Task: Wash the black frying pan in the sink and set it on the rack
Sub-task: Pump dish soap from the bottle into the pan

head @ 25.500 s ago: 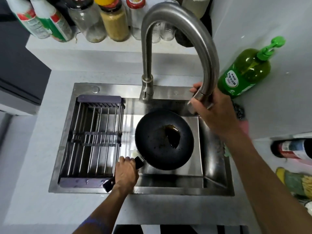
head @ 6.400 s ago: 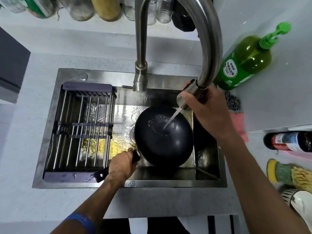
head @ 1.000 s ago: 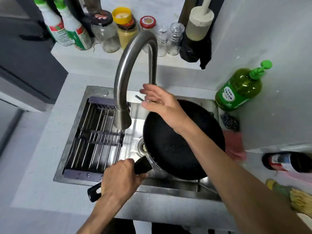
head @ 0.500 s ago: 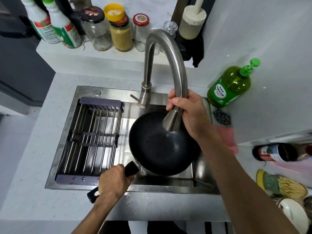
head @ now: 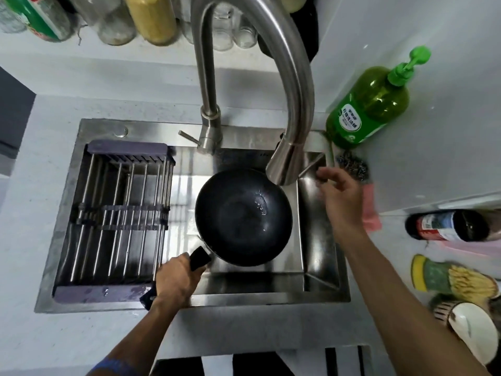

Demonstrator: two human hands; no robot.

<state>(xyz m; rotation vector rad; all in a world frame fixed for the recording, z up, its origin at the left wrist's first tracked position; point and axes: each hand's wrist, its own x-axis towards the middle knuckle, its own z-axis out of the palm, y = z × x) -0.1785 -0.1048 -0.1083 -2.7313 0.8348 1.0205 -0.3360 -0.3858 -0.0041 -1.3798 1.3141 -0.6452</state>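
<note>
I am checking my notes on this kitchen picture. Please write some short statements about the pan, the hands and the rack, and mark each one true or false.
1. The left hand grips the handle of the black frying pan. True.
2. The pan lies on the rack. False: it is over the sink basin, right of the rack.
3. The right hand holds the faucet. False: it is beside the spout, holding nothing.
4. A green soap bottle stands behind the sink's right corner. True.
</note>
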